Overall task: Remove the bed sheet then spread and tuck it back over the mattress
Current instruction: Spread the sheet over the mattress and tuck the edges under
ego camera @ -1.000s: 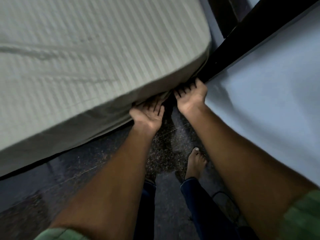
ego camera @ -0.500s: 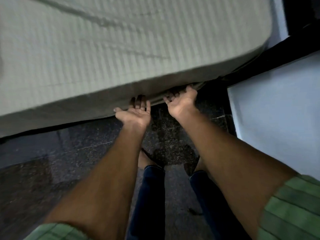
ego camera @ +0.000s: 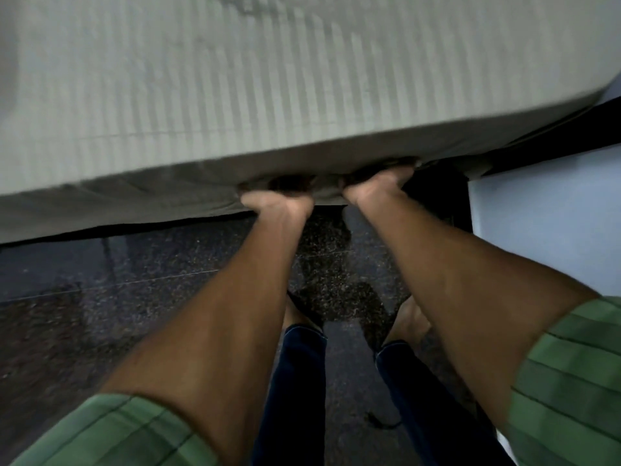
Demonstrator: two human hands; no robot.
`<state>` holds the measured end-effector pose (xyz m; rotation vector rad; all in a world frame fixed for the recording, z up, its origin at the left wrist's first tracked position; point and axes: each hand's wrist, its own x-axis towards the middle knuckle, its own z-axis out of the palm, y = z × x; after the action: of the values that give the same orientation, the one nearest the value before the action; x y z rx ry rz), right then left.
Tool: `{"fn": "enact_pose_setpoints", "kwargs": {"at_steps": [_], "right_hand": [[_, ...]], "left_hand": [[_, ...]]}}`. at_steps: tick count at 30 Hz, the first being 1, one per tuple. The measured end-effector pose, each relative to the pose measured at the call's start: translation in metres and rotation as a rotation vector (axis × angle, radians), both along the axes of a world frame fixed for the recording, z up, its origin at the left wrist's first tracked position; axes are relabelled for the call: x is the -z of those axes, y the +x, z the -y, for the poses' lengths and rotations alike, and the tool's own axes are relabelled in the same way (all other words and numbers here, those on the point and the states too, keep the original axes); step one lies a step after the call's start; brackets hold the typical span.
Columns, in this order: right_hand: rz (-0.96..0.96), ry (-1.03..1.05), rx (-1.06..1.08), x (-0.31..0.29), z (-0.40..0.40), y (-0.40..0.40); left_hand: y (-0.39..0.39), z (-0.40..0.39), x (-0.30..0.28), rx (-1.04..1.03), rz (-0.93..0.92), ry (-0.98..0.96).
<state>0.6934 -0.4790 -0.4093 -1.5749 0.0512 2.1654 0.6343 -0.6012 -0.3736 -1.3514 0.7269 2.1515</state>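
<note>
Fingers of left hand (ego camera: 277,200) and right hand (ego camera: 376,183) hidden under bed sheet (ego camera: 235,95) edge; grip can't be read. Sheet cut off top, left; motion-blurred.

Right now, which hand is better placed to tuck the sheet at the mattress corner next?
Right. The right hand is under the bed sheet's edge nearer the mattress corner; the left hand sits farther along the side. Fingers of both are hidden.
</note>
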Motion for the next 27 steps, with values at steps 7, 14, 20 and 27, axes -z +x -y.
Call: {"fn": "enact_pose_setpoints", "kwargs": {"at_steps": [7, 14, 20, 27], "right_hand": [[0.315, 0.104, -0.442, -0.002, 0.034, 0.057], [0.348, 0.081, -0.457, 0.005, 0.046, 0.040], [0.276, 0.040, -0.215, 0.021, 0.019, 0.010], [0.192, 0.083, -0.009, 0.016, 0.031, -0.005]], "left_hand": [[0.020, 0.050, 0.008, 0.513, 0.023, -0.226], [0.021, 0.059, 0.027, 0.526, 0.069, -0.252], [0.013, 0.045, 0.025, 0.348, 0.070, -0.295], [0.008, 0.021, 0.017, 0.117, 0.032, -0.196]]}}
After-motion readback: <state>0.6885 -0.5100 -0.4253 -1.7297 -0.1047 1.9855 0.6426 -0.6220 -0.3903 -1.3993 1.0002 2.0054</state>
